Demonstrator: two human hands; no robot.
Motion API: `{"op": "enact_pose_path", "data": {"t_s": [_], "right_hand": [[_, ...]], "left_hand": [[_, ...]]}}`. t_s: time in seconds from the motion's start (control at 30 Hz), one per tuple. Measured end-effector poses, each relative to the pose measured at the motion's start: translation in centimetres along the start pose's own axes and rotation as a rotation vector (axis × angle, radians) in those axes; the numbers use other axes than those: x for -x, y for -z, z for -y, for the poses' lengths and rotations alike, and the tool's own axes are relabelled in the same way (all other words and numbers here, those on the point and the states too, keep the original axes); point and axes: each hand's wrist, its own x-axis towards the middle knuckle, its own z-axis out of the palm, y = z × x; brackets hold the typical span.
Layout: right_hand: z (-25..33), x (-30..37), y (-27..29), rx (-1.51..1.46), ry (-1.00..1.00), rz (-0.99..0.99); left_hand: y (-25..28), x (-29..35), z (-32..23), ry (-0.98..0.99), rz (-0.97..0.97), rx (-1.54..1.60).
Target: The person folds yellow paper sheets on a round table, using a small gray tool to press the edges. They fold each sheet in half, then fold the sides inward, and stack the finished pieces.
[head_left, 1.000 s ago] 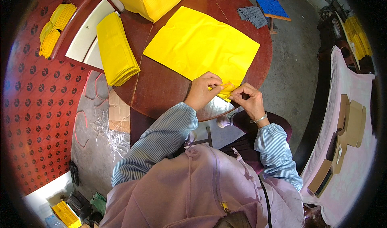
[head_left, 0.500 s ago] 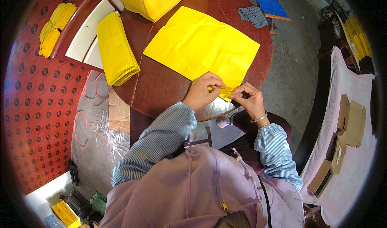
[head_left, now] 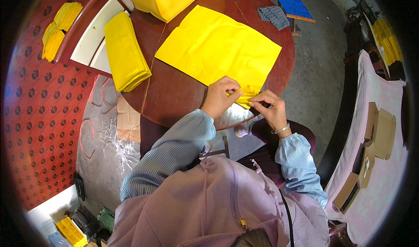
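Observation:
A wide yellow sheet, paper or thin cloth, lies on the round red-brown table. Its near edge is gathered into small folds close to the table's front rim. My left hand pinches these folds from the left, thumb against fingers. On the right, my right hand grips the same gathered edge between thumb and fingertips; a bracelet circles that wrist. The fingers partly cover the folds. Left of the sheet lies a stack of folded yellow sheets, and beyond it a thick yellow pile.
A grey cloth rests at the table's far right rim, near a blue-topped stool. Open cardboard boxes lie on a pale cloth-covered surface at right. Loose white strands litter the floor at left, beside brown cardboard.
My left hand has shifted slightly up, and its fingers sit a bit differently on the folds. The gathered edge shows a little more between my hands. The sheet has barely moved.

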Motion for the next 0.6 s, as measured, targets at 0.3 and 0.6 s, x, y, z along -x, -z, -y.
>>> {"op": "enact_pose_path", "data": {"t_s": [0.3, 0.6], "right_hand": [[0.02, -0.52, 0.09, -0.017, -0.108, 0.022], [0.01, -0.80, 0.04, -0.046, -0.160, 0.030]], "left_hand": [[0.31, -0.01, -0.19, -0.028, 0.005, -0.002], [0.99, 0.28, -0.22, -0.127, 0.100, -0.001]]}}
